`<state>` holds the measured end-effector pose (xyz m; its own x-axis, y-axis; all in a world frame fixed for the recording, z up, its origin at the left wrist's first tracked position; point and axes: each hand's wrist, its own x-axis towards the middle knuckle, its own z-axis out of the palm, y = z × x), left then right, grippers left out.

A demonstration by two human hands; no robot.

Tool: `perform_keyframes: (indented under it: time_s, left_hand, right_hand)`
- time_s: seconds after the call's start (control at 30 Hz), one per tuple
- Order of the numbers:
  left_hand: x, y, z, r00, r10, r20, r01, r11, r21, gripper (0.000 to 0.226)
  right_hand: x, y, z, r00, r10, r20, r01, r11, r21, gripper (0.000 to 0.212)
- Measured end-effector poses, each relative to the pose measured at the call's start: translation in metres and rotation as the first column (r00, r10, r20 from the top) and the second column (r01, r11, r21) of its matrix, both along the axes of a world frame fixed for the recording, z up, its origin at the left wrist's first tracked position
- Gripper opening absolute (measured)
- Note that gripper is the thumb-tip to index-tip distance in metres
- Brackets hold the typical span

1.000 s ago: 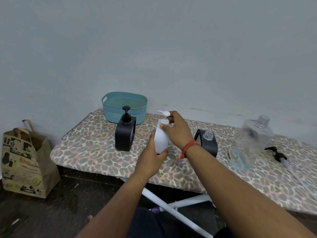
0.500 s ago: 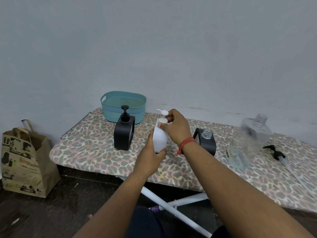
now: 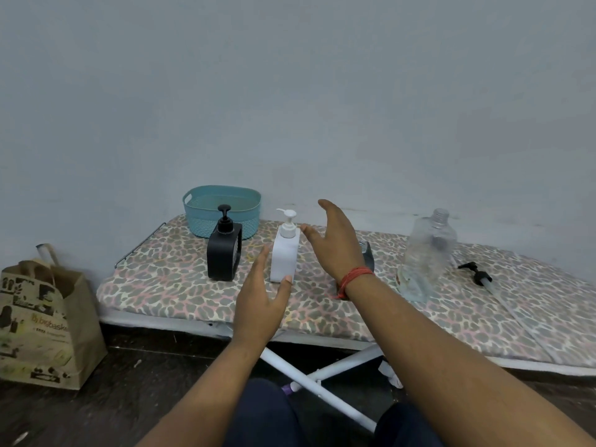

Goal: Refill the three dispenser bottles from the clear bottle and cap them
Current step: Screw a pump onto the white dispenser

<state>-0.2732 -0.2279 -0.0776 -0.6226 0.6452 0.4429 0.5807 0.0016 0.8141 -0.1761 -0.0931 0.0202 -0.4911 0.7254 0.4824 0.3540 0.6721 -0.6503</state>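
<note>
A white dispenser bottle (image 3: 284,250) with its pump on stands upright on the leopard-print ironing board (image 3: 167,285). My left hand (image 3: 263,298) is open just in front of it, thumb tip near its base. My right hand (image 3: 335,243) is open to its right, apart from it. A black dispenser bottle (image 3: 224,251) with its pump on stands to the left. A second black bottle (image 3: 367,254) with an open neck is mostly hidden behind my right wrist. The clear bottle (image 3: 427,256) stands uncapped at the right. A loose black pump (image 3: 477,276) lies beyond it.
A teal basket (image 3: 222,208) sits at the back of the board against the wall. A brown paper bag (image 3: 42,317) stands on the floor at the left. The board's white legs (image 3: 322,382) cross beneath, near my knees.
Both hands have let go of the white bottle, which now stands on the board. My left hand dropped back from its body and my right hand lifted off its pump.
</note>
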Motion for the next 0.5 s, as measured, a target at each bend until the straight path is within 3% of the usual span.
perform_keyframes:
  time_s: [0.2, 0.5]
  left_hand:
    - [0.036, -0.009, 0.026, 0.98, -0.155, -0.125, 0.152, 0.988, -0.035, 0.074]
    - [0.074, 0.013, 0.032, 0.956, -0.287, -0.061, 0.279, 0.954, -0.11, 0.085]
  right_hand:
    - [0.042, -0.019, 0.009, 0.997, -0.058, -0.043, 0.061, 0.996, 0.068, 0.061]
    - [0.118, -0.017, 0.018, 0.973, -0.157, -0.172, 0.189, 0.964, 0.189, 0.049]
